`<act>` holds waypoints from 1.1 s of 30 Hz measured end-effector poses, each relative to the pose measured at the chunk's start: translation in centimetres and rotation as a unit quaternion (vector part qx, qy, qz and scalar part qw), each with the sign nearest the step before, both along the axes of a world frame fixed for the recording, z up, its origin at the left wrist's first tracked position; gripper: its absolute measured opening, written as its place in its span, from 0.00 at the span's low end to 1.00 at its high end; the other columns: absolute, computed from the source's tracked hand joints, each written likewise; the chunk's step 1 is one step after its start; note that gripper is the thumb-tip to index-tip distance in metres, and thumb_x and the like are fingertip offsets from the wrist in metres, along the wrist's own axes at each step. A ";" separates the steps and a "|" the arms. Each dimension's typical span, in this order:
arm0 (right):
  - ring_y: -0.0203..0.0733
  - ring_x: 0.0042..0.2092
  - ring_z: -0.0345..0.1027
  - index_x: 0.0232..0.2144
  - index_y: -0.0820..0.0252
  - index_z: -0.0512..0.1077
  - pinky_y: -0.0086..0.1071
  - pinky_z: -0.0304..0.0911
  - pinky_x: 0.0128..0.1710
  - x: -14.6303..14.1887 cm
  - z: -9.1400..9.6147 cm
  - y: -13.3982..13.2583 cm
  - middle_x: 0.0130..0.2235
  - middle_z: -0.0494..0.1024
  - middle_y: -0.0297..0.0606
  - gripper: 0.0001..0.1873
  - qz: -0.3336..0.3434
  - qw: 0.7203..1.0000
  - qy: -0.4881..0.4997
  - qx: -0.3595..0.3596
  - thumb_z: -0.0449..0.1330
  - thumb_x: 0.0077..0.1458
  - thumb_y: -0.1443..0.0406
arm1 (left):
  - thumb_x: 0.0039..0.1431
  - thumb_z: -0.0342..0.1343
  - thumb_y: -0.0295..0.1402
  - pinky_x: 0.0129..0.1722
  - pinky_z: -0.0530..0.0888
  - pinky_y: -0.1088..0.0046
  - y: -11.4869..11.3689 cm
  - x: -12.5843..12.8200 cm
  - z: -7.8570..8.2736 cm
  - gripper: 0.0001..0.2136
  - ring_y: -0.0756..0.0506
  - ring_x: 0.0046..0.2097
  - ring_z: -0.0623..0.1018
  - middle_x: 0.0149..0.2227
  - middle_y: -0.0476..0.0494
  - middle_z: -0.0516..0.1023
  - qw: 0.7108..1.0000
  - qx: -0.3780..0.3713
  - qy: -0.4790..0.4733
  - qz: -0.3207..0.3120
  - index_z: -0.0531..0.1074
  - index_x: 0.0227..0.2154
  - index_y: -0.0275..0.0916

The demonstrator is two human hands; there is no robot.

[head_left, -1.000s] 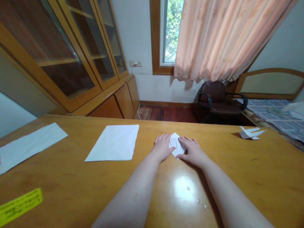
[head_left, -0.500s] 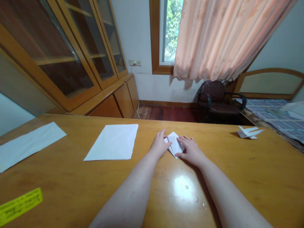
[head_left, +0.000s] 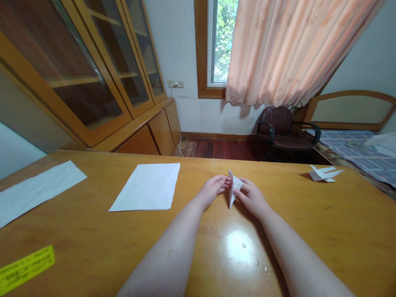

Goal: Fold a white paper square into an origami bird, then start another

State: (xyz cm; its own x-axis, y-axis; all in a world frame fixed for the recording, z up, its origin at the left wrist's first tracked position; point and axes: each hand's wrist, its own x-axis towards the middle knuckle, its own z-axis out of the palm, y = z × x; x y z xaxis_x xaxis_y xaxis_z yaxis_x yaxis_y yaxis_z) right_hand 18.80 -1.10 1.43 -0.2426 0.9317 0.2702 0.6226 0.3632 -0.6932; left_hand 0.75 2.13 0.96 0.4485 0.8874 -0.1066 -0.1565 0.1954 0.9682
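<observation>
In the head view a small piece of folded white paper (head_left: 234, 190) stands on edge above the table, its flat face turned sideways. My right hand (head_left: 252, 197) holds it, with the thumb on the near face and the fingers partly hidden behind it. On the other side, my left hand (head_left: 215, 188) has its loosely bent fingers reaching to the paper's left face; the fingertips are at or touching it, without a visible grip.
A folded white paper figure (head_left: 324, 173) lies at the table's right. To the left are square white sheets (head_left: 148, 187), a long white paper strip (head_left: 40, 192) and a yellow label (head_left: 27, 268). Beyond the wooden table (head_left: 123, 255) stand an office chair (head_left: 280, 128) and a cabinet (head_left: 133, 128).
The folded paper, which lay flat under both hands, has been tipped up on edge. My left hand has moved off its top to its left side; my right hand now pinches it.
</observation>
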 end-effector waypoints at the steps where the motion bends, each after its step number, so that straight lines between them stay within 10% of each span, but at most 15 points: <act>1: 0.48 0.51 0.64 0.41 0.57 0.75 0.41 0.57 0.54 0.0 0.0 0.0 0.49 0.73 0.43 0.18 0.003 1.000 0.024 -0.009 0.51 0.57 0.56 | 0.58 0.53 0.37 0.48 0.70 0.66 0.0 0.0 0.0 0.12 0.48 0.42 0.75 0.39 0.41 0.76 1.000 0.004 -0.003 -0.003 0.70 0.39 0.35; 10: 0.47 0.40 0.69 0.34 0.60 0.75 0.39 0.63 0.44 -0.1 -0.8 0.2 0.35 0.78 0.40 0.22 -0.034 0.960 0.228 -0.157 0.52 0.53 0.49 | 0.49 0.59 0.23 0.44 0.72 0.67 0.0 0.4 -0.7 0.10 0.49 0.37 0.75 0.35 0.45 0.75 0.987 0.127 0.101 0.001 0.68 0.35 0.35; 20: 0.40 0.31 0.67 0.29 0.61 0.72 0.32 0.62 0.33 -0.3 -0.9 0.1 0.29 0.76 0.36 0.21 -0.036 0.915 0.321 -0.239 0.58 0.47 0.48 | 0.41 0.66 0.32 0.56 0.63 0.61 -0.1 -0.5 -1.0 0.49 0.41 0.55 0.67 0.60 0.36 0.60 0.940 0.212 0.258 0.064 0.43 0.63 0.43; 27: 0.41 0.32 0.69 0.47 0.58 0.67 0.34 0.63 0.34 -0.8 -0.6 0.2 0.33 0.77 0.38 0.30 -0.063 0.896 0.374 -0.230 0.65 0.41 0.54 | 0.47 0.61 0.27 0.55 0.65 0.61 -0.3 -0.6 -0.2 0.42 0.43 0.52 0.70 0.50 0.43 0.71 0.937 0.242 0.249 0.047 0.46 0.63 0.47; 33: 0.43 0.34 0.70 0.34 0.59 0.73 0.35 0.64 0.36 -0.5 -0.8 0.1 0.33 0.78 0.39 0.21 -0.040 0.918 0.318 -0.233 0.63 0.42 0.51 | 0.49 0.58 0.26 0.51 0.69 0.63 -0.3 -0.6 0.1 0.38 0.44 0.47 0.73 0.47 0.45 0.73 0.930 0.250 0.261 0.067 0.49 0.62 0.48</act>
